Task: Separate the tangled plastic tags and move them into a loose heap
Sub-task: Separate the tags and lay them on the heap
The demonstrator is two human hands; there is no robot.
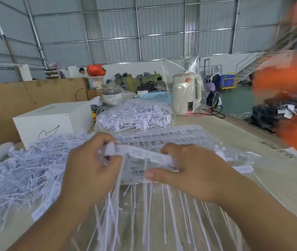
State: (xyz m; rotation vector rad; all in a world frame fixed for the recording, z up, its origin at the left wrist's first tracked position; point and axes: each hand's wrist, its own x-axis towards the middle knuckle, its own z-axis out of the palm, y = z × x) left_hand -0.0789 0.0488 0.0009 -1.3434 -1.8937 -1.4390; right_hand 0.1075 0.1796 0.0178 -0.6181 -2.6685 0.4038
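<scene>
Two hands in view, both on one strip of joined plastic tags (144,156); left hand (88,171) curled round the strip's left end, fingers folded over it; right hand (194,171) grips the right end, thumb pressed along the lower edge, fingers curled over the top. Strip's long axis runs left to right, held just above the table (279,182); its thin white tails hang down and fan toward the person, too many and too blurred to count.

Loose heap of separated tags (21,174) lies directly left of the strip, touching the left hand, tags pointing every way. Two further tag masses behind the strip: a flat bundle of joined strips (171,136) just beyond, and a clear bag of tags (135,116) farther back.

One white box (53,122) stands behind the heap; one cream kettle (186,96) wrapped in clear film stands right of the bag. Bare tabletop lies right of the strip, up to the table's right edge; a blurred orange shape (292,105) fills the frame's right margin there.
</scene>
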